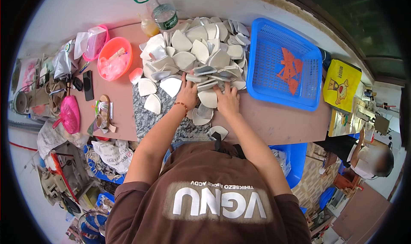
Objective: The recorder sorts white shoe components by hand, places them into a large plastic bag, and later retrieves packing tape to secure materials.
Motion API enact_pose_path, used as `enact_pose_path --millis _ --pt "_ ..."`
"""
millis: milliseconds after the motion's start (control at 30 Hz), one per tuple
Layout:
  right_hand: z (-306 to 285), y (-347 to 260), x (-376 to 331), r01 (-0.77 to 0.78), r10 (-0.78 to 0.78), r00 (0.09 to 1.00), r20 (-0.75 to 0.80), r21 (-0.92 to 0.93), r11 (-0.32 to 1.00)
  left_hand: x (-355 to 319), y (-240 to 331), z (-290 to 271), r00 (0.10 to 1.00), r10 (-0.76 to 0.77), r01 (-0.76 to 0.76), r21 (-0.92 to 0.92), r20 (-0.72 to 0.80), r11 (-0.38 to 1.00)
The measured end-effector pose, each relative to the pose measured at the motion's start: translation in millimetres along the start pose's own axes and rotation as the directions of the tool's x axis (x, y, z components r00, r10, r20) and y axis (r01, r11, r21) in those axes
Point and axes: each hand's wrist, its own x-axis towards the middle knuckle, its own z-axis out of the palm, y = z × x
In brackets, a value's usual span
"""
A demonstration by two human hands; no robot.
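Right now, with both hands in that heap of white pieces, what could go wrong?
1. The pile of white curved pieces is stacked loosely; pulling from its front edge with the left hand and right hand could make it slide.
2. A piece already sits at the table's near edge and may drop.
3. The bottle stands against the pile's far side and could be knocked.

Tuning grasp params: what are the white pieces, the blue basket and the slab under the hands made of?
White pieces: thin, matte, curved sheet, likely foam or fabric-backed board; some show grey undersides. Blue basket: moulded plastic, glossy, with mesh holes. Slab: speckled grey, looks like polished granite.
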Motion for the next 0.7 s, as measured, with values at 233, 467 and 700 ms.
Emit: enact_pose_path --millis 233,467,700 --pt "-25.6 22.0 3.2 0.112 -0.11 0.994 -0.024 0.235 0.966 -6.5 6.8 -26.8 1.0 0.019 -0.015 -0.294 0.008 0.956" --pt "-22.7 38.3 -19.2 -0.084 0.137 0.99 0.025 0.893 0.443 -61.0 12.6 -53.3 0.995 -0.063 0.016 -0.493 -0.079 0.87" --pt "3.3 35.2 -76.4 -0.362 0.093 0.932 0.35 0.889 0.28 42.5 -32.8 -137.0 0.807 -0.267 -0.125 -0.594 -0.527 0.795"
